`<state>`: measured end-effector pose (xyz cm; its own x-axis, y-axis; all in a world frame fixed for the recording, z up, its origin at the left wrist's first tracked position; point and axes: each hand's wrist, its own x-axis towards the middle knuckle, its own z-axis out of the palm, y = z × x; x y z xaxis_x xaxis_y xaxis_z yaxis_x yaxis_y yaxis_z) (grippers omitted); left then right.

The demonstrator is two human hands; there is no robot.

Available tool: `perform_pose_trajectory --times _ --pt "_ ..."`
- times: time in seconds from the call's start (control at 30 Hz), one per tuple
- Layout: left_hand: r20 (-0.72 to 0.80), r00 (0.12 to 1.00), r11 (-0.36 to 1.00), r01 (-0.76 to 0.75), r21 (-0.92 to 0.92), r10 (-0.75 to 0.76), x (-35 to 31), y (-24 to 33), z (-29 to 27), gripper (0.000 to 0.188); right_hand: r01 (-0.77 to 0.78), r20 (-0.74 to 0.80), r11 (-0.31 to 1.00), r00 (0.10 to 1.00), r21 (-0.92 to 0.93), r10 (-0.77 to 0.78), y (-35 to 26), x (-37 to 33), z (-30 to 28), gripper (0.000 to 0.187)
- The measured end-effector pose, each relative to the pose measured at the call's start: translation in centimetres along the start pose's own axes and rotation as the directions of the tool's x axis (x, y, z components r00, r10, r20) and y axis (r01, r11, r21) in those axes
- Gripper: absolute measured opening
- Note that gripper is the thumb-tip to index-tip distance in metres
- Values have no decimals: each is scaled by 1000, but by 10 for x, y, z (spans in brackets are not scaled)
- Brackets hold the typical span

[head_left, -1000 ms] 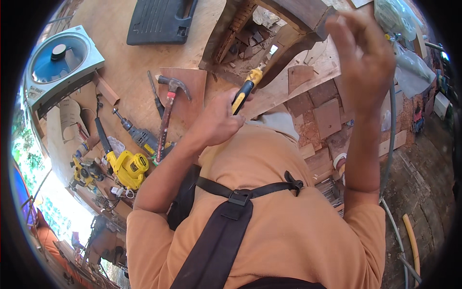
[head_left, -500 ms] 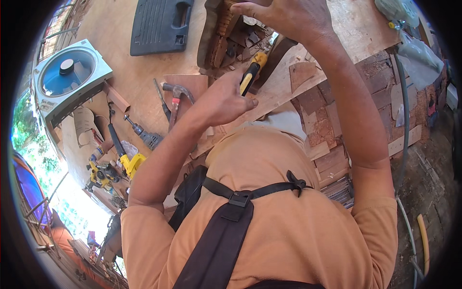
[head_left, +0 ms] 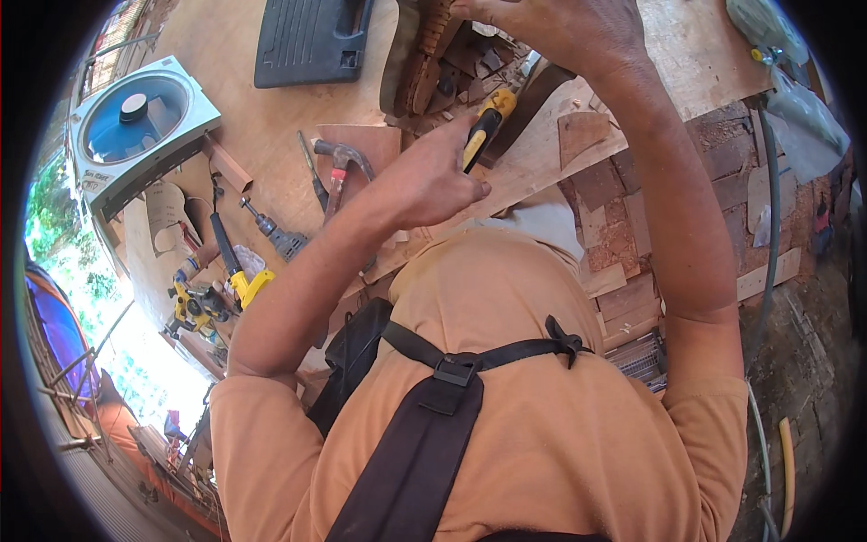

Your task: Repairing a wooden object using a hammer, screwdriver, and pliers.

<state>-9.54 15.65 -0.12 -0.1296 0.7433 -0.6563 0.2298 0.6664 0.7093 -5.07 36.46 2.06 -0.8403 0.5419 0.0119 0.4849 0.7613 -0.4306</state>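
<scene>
My left hand (head_left: 438, 176) is closed around a yellow and black cutter knife (head_left: 488, 128), its head pointing away from me toward a curved dark wooden piece (head_left: 540, 90). At the top edge my right hand (head_left: 578, 36) reaches over the work with its thumb stretched to the left. The thumb lies at the top of a second curved wooden piece (head_left: 424, 59) with a row of small ridges along it. The right hand's other fingers are mostly cut off by the frame. Wood chips and small scraps (head_left: 470, 68) lie between the two curved pieces.
On the wooden table (head_left: 226, 90) are a black plastic case (head_left: 307, 41), a pale box with a round blue face (head_left: 135, 122), a hammer (head_left: 339, 172), a drill-like tool (head_left: 275, 233) and yellow power tools (head_left: 248, 285). Flat wood offcuts (head_left: 623, 212) and a grey hose (head_left: 770, 199) lie to the right.
My view has shifted slightly, so the table things sit a little further right and higher. The left hand still holds the cutter knife; the right hand remains over the work.
</scene>
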Motion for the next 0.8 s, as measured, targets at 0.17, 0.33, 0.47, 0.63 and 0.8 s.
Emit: perform_pose_trajectory --times 0.17,0.33,0.47,0.63,0.8 --pt "71 996 998 54 -18 -53 -8 13 -9 64 -40 99 999 994 15 38 -20 -3 -21 59" --pt "-15 998 996 58 65 -57 -4 14 1 72 -44 56 999 997 -8 44 -21 -5 -20 58" --pt "-96 994 996 53 72 -46 -8 15 1 85 -67 74 998 995 3 66 -24 -3 -22 60" --pt "-222 975 994 25 102 -2 -5 9 3 83 95 -112 994 990 54 -89 -8 -19 -5 68" --pt "-62 968 957 -228 182 242 6 -11 9 38 659 -95 704 744 265 -661 -6 -106 27 46"
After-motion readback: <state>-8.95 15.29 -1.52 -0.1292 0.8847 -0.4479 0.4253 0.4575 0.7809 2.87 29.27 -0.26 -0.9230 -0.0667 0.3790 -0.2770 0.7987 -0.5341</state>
